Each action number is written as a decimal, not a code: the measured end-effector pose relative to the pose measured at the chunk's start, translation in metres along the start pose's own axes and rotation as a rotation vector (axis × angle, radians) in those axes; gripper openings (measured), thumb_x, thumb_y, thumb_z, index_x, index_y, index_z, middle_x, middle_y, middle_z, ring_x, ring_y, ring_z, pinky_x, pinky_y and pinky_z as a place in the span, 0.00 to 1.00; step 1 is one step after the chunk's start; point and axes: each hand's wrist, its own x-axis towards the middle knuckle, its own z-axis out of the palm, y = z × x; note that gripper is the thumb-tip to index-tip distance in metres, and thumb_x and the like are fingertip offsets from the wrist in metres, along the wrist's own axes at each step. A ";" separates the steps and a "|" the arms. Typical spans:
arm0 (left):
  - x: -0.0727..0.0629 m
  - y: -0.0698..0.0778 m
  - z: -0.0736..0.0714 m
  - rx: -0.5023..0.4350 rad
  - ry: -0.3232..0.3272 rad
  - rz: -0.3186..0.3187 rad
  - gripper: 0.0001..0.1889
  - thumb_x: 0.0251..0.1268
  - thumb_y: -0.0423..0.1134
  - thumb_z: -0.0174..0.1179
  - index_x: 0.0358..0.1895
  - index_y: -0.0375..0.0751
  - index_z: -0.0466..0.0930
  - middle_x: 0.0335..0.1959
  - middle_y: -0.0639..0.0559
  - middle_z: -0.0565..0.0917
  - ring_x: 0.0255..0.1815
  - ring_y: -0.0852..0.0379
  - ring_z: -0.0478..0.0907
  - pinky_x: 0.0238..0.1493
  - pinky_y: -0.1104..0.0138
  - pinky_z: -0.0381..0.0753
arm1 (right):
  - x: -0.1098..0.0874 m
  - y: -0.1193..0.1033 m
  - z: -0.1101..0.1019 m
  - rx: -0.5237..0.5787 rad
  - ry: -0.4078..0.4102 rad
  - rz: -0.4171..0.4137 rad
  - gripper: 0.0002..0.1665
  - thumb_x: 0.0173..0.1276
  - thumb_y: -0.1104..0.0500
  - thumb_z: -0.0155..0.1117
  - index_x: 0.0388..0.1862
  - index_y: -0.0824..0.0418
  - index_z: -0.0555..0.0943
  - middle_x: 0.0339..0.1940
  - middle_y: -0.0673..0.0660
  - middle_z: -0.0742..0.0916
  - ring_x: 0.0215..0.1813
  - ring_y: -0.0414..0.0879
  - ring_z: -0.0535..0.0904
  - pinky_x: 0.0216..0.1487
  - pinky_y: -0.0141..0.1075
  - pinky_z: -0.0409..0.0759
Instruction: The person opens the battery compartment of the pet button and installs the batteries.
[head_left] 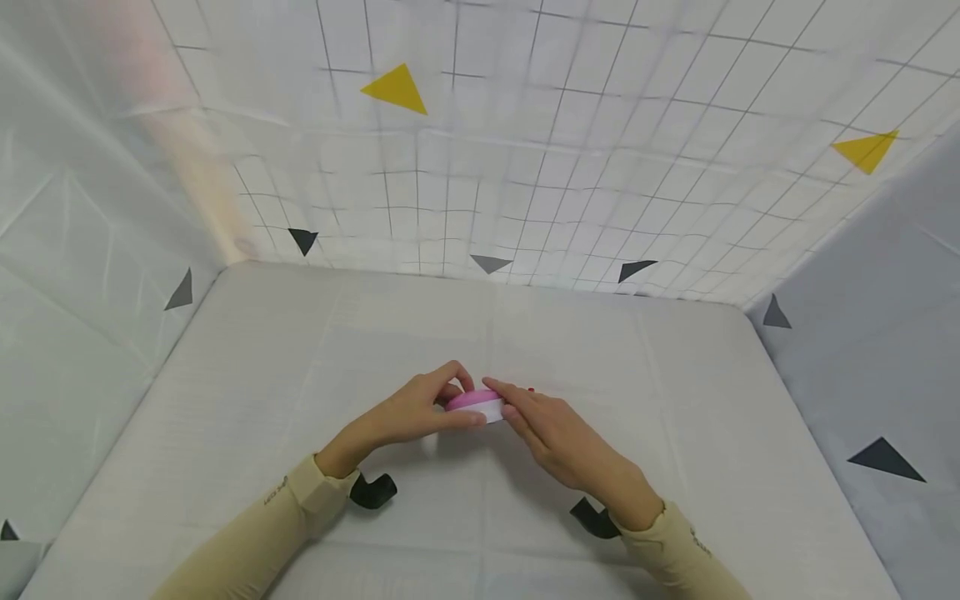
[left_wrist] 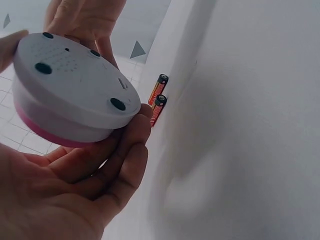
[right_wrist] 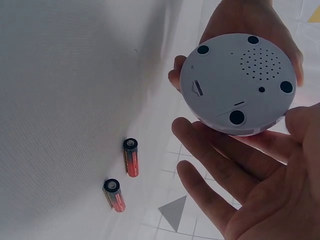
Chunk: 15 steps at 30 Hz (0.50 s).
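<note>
With our left hand point(head_left: 408, 412) we grip a round pink-and-white device point(head_left: 477, 399) above the white tabletop point(head_left: 420, 333); with our right hand point(head_left: 553, 435), fingers extended, we touch its edge. Its underside point(right_wrist: 220, 80) shows small holes and dark round feet. Two red-and-black batteries point(right_wrist: 132, 161) lie near each other.

1. Head view: the device point(head_left: 477, 402) sits just below the frame's centre, between the left hand point(head_left: 412, 408) and right hand point(head_left: 555, 437).
2. The table point(head_left: 375, 325) spans the lower half; the wall point(head_left: 517, 150) stands behind it, above.
3. Left wrist view: two batteries point(left_wrist: 158, 91) lie right of the device.
4. Right wrist view: they lie lower left, the device upper right.
</note>
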 end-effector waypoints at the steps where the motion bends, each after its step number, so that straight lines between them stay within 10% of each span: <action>1: 0.000 -0.001 0.000 -0.002 0.004 -0.003 0.22 0.69 0.58 0.68 0.56 0.54 0.72 0.36 0.53 0.89 0.37 0.54 0.82 0.42 0.59 0.77 | 0.000 0.000 0.000 0.004 0.000 0.007 0.28 0.88 0.46 0.47 0.81 0.49 0.69 0.72 0.47 0.83 0.69 0.44 0.81 0.72 0.51 0.76; 15: 0.000 0.000 0.001 -0.030 0.016 -0.017 0.18 0.76 0.60 0.59 0.55 0.55 0.74 0.39 0.48 0.88 0.43 0.51 0.82 0.47 0.57 0.78 | 0.001 0.000 0.001 -0.013 -0.006 0.030 0.31 0.86 0.41 0.51 0.81 0.50 0.69 0.70 0.46 0.83 0.65 0.43 0.83 0.67 0.47 0.81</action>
